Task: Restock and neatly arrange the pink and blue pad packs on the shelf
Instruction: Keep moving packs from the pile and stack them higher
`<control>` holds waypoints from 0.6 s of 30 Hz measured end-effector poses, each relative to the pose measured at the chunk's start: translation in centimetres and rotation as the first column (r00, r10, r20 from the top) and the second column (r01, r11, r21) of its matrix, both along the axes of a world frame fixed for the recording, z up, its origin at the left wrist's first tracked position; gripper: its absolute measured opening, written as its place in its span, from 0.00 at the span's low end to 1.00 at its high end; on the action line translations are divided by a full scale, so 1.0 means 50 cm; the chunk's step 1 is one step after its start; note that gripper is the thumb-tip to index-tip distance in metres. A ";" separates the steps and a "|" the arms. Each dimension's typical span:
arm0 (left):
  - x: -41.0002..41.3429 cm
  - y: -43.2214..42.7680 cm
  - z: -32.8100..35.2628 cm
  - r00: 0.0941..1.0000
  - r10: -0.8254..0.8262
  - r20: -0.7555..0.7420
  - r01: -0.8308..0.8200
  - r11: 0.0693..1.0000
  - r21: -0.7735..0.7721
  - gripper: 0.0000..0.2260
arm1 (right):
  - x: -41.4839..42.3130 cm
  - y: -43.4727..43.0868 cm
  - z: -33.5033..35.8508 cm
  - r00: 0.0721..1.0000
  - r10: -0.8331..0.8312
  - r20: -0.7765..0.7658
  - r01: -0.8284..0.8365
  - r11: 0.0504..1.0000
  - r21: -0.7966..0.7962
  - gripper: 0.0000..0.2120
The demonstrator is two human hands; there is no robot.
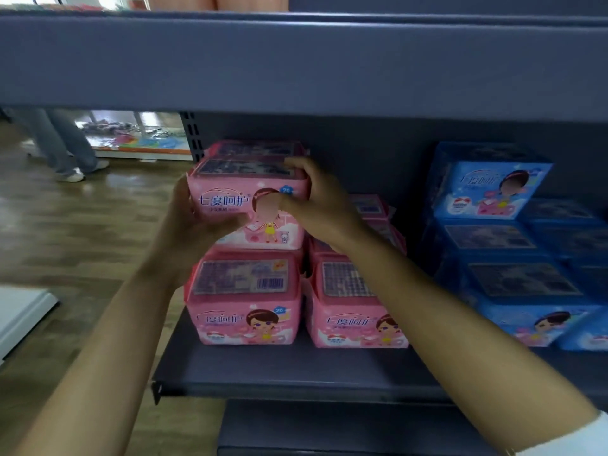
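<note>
1. As seen from the head camera, a grey shelf [296, 373] spans the frame, with an upper board [296, 60] overhanging it and wood floor [65, 232] at left.
2. Blue packs [493, 192] stand stacked on the right part of the shelf, well apart from both hands.
3. Pink packs [243, 301] occupy the left part. Two front ones stand side by side on the shelf surface, and more sit behind them.
4. One top pack [230, 192], also pink, lies level on the left front pack, printed face toward the camera. Whether it rests fully or is slightly lifted cannot be determined. Another pink one sits directly behind it at the same height.
5. Left hand [197, 225]: wrapped round the top pack's left end, thumb pressed across the lower front face.
6. Right hand [316, 205]: clasped on the right end, fingers curled over the upper right corner, thumb on the front face.
7. Grip relation: the top pack lies between the two hands, held at both ends, with its middle and top label uncovered.
</note>
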State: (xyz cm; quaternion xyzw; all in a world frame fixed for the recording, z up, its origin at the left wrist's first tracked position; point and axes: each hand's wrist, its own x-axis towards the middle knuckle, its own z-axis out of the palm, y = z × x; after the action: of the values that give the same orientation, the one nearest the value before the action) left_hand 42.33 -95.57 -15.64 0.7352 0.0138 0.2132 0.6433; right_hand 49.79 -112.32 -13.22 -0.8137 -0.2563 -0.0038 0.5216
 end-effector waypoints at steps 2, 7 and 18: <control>0.002 0.008 -0.005 1.000 -0.010 -0.007 0.010 1.000 -0.008 0.32 | 0.000 0.004 -0.004 1.000 -0.007 0.015 0.007 1.000 -0.015 0.33; 0.005 0.024 -0.018 0.999 -0.040 -0.028 0.039 0.999 -0.004 0.38 | -0.002 0.000 -0.009 0.999 -0.016 0.029 0.017 0.999 -0.043 0.33; 0.021 0.036 -0.001 0.991 -0.119 -0.067 0.104 0.974 -0.200 0.26 | -0.010 -0.007 -0.010 0.999 -0.024 0.029 0.026 0.997 -0.074 0.35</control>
State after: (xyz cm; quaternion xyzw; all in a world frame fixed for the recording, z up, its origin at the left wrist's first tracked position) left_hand 43.39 -93.79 -15.68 0.6756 0.0188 0.1451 0.7226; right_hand 49.30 -112.69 -13.73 -0.8356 -0.2532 -0.0122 0.4873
